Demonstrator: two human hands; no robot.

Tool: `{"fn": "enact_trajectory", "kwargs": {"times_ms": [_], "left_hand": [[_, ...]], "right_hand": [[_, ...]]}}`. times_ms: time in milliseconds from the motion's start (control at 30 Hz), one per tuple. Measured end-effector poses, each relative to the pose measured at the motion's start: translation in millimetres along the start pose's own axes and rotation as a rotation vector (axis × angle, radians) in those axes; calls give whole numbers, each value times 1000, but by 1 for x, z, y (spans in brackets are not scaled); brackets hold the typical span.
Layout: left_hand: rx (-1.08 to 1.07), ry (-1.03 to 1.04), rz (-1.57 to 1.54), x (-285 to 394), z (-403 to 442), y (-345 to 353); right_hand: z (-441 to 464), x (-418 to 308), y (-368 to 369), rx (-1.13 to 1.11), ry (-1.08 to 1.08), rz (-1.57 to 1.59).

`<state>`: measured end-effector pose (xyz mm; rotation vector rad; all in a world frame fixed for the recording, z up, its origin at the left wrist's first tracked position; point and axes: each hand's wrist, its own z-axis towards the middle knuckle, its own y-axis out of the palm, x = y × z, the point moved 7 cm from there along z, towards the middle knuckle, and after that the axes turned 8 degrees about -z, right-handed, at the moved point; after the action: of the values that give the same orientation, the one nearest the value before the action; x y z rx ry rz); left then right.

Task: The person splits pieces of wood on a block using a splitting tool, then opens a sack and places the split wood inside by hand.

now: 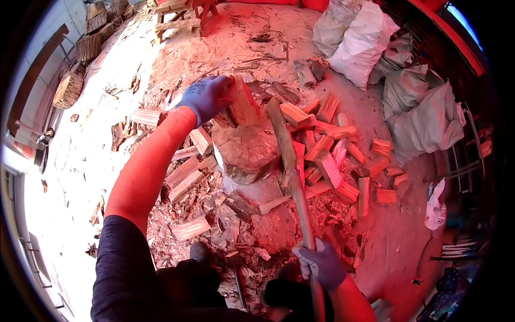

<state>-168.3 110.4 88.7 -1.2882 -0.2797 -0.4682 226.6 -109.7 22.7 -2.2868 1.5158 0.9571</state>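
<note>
A round chopping block (244, 153) stands in the middle of the floor, its top face cracked. On it a split piece of firewood (245, 104) stands upright. My left hand (206, 97), in a blue-grey glove, grips the top of that piece from the left; the fingertips are partly hidden. My right hand (323, 263), gloved too, is wrapped round the long wooden handle of an axe (303, 209). Its narrow upper end slants up past the block's right side and seems to be the head seen edge-on. Split firewood (328, 166) lies heaped right of the block.
More split pieces (185, 174) lie left of the block among bark and chips. White sacks (365, 43) and grey sacks (421, 115) stand at right. Uncut logs (70, 88) line the left wall. A wooden stand (179, 21) is at the back. A long-handled tool (238, 284) lies between my feet.
</note>
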Motion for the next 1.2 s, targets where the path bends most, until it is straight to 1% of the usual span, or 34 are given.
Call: {"fn": "enact_trajectory", "kwargs": {"times_ms": [33,67,100,167,300,367,400,433,500,567,633,700,733,767,800,833,867,900,933,967,1033,1167,1200], "left_hand": [[-134,-7,61,-3,-1,34],[-89,7,65,1,-3,52],[-92,47,-9,3,-1,62],[-99,25,2,7,4,64],[-94,30,18,14,-1,60],[-82,-112,-5,11,-7,56],[-37,-144,-53,11,-12,52],[-31,-146,-52,11,-19,53],[33,-263,-129,3,-34,50],[105,-240,-96,0,-48,46],[192,-301,-79,16,-73,35],[52,-415,-337,47,-110,44],[-117,-418,-553,74,-141,63],[-390,-407,-829,112,-184,85],[-711,-346,-1099,161,-238,104],[-979,-217,-1322,216,-296,111],[-1120,-105,-1525,265,-342,106],[-1099,-77,-1711,309,-368,94],[-900,-242,-1835,350,-376,67],[-690,-403,-1939,376,-378,48],[-327,-543,-1938,370,-366,58],[233,-317,-1460,350,-280,-29],[257,-317,-1415,340,-257,-47]], "right_hand": [[-4,1,1,23,-25,-27],[-7,2,2,47,-47,-57],[-9,3,3,46,-57,-54],[-16,1,1,83,-129,-68],[-35,-1,-5,105,-185,-65],[-44,-4,-4,106,-212,-54],[-46,-4,-4,108,-216,-57],[-47,-6,-3,108,-268,-59],[-57,-14,3,102,-336,-68],[-66,-25,18,13,-385,-8],[-68,-30,30,5,-413,-25],[-67,-33,38,21,-496,-33],[-68,-38,43,8,-523,-20],[-70,-43,48,-5,-525,-29],[-76,-53,53,0,-596,-47],[-85,-62,59,8,-664,-63],[-96,-68,68,1,-654,-74],[-112,-83,78,8,-752,-88],[-130,-98,88,15,-853,-103],[-145,-108,97,34,-908,-115],[-184,-139,120,27,-1061,-83],[-254,-228,155,99,-1402,-90],[-256,-247,164,98,-1409,-98]]}}
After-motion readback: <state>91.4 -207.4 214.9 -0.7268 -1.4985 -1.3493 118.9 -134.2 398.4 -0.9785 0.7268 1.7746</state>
